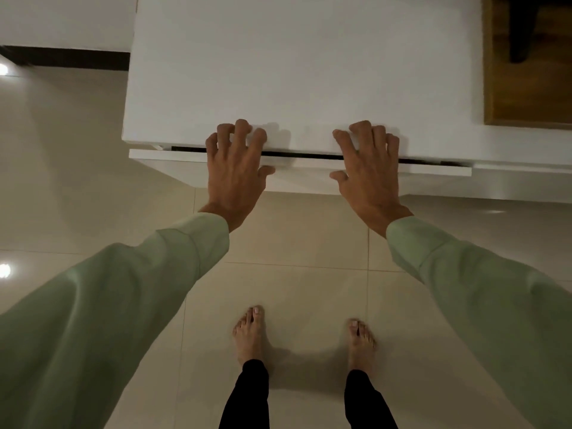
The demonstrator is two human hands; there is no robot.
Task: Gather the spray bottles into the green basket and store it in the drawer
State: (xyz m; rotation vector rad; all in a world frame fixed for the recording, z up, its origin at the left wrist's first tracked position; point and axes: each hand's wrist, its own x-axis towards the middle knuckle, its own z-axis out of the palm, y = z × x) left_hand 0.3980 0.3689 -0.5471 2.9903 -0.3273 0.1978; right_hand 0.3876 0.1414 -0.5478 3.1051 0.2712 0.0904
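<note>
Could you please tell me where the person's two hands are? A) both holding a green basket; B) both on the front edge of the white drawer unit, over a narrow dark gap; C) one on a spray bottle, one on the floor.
B: the left hand and right hand both rest on the drawer front, fingers over the dark gap.

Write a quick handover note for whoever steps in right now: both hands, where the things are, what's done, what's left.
Left hand: empty, fingers curled on the white cabinet top, thumb on the white drawer front.
Right hand: likewise.
The drawer stands out only by a narrow dark gap.
No green basket or spray bottles in view; whether they are inside cannot be told.
Left: confirm the basket is stored, then push the drawer shut.
</note>
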